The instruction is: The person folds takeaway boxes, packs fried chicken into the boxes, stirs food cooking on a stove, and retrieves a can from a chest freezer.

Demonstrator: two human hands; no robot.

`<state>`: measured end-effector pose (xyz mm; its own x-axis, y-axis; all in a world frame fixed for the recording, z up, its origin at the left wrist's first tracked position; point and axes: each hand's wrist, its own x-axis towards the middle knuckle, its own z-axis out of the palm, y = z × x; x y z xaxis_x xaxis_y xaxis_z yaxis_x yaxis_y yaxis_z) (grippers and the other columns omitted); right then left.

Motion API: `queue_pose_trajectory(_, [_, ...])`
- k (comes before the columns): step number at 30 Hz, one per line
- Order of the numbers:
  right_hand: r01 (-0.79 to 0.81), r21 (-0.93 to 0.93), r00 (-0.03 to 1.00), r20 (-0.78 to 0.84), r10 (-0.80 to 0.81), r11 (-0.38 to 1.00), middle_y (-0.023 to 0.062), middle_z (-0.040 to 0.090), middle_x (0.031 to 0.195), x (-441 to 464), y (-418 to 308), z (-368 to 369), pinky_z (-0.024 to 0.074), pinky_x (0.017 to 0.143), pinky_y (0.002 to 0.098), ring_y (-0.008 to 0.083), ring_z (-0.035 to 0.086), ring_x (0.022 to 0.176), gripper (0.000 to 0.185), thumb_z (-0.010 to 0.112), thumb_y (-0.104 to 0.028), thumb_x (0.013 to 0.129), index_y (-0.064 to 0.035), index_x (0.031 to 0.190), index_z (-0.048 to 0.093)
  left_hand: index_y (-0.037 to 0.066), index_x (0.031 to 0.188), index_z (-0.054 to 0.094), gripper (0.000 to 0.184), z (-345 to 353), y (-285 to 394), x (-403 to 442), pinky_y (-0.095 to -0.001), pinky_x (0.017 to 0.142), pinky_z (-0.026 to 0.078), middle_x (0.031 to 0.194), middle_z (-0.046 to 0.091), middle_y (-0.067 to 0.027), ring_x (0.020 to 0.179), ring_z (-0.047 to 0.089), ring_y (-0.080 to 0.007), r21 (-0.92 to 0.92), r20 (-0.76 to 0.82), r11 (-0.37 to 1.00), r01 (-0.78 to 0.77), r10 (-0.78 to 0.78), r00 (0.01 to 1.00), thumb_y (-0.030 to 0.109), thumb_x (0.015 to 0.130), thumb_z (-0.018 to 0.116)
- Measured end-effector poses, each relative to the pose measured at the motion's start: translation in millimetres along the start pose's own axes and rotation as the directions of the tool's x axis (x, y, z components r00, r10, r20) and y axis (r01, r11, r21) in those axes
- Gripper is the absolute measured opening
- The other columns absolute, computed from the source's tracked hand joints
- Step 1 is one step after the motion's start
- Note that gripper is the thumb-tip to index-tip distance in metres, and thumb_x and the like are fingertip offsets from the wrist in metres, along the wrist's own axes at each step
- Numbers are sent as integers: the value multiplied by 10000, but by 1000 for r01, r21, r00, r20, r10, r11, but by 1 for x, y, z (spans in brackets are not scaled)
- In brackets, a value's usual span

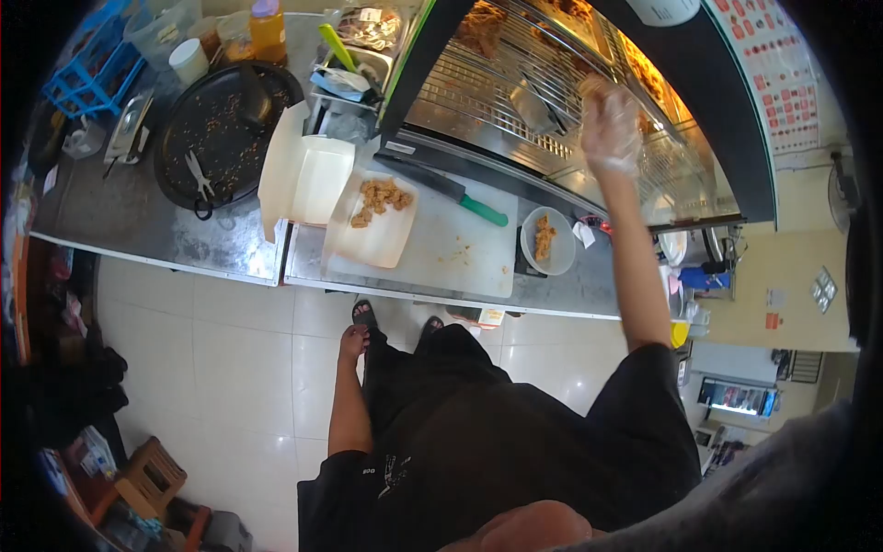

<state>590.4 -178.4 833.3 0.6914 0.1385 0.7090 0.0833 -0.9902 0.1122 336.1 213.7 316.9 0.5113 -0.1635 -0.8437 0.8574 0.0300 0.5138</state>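
Note:
My right hand [611,129], in a clear plastic glove, reaches into the lit glass food warmer [478,83]. Its fingers are curled near the wire rack; whatever may be in them is too small to make out. Metal tongs [543,103] lie on a tray just left of it. My left hand [354,341] hangs beside my body below the counter edge, fingers curled, nothing visible in it. On the counter, an open paper box [382,241] holds chopped fried pieces [379,201]. More pieces [544,237] sit in a white bowl [561,262].
A knife with a green handle [483,211] lies on the white cutting board [423,248]. Another open box [326,175] stands beside it. Scissors [199,175] rest on a black round tray [175,152]. A blue basket [87,78] stands at far left.

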Motion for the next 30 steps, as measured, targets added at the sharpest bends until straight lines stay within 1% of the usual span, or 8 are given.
queue_pose_trajectory(4, [-249,52,949,215,232,967,158,616,952,-103,-18,-12,466,773,469,373,585,902,154,559,-201,913,-105,1024,606,139,1108,608,267,-2,9,1,-267,552,443,826,633,-2,648,565,-99,53,-13,998,-21,22,1000,311,906,572])
queue_pose_trajectory(9, [-428,13,793,485,369,904,163,629,892,-239,53,-3,469,738,441,356,607,857,156,570,-226,933,-79,973,603,137,1155,597,294,-15,11,-5,-278,572,450,898,647,-19,689,581,-113,69,-15,997,17,-16,1000,305,921,534])
queue_pose_trajectory(11, [-467,-48,710,575,407,883,155,632,872,-260,63,-12,476,733,416,342,611,833,149,590,-220,920,-78,964,605,133,1173,587,323,-19,7,-3,-297,597,458,937,643,-32,717,584,-127,115,-16,993,27,-25,1000,339,931,528])
queue_pose_trajectory(14, [-617,58,650,600,467,785,148,667,902,-270,74,-14,503,756,401,342,639,854,237,642,-264,856,-95,1020,617,132,1193,577,344,-19,8,1,-321,637,472,968,640,-39,748,587,-146,183,1,982,50,-51,999,357,940,516])
queue_pose_trajectory(17, [-730,-37,496,657,568,682,135,680,914,-270,82,-11,502,760,385,303,654,872,278,695,-272,811,-101,1023,639,129,1142,597,314,-10,13,3,-262,524,432,915,645,-45,663,583,-125,180,12,984,4,-6,1000,365,943,538])
queue_pose_trajectory(23, [-722,-91,464,672,577,686,128,688,946,-267,90,-19,504,789,385,293,657,898,264,687,-251,810,-107,1029,658,132,1127,601,284,-9,22,6,-265,516,420,899,642,-45,663,580,-132,216,47,976,-39,30,998,340,946,535])
queue_pose_trajectory(26, [-641,-46,575,633,519,766,137,686,984,-268,98,-22,500,811,403,309,653,931,232,638,-236,839,-124,1041,663,131,1133,598,284,-15,22,3,-271,525,422,900,640,-45,672,580,-134,247,19,969,-3,-2,1000,336,950,528])
queue_pose_trajectory(30, [-656,-24,573,635,518,754,144,677,1032,-284,116,-19,489,842,419,327,639,976,212,597,-227,862,-143,1043,667,128,1139,593,294,-22,15,0,-267,519,416,903,638,-50,667,577,-135,269,3,963,13,-15,1000,343,953,519])
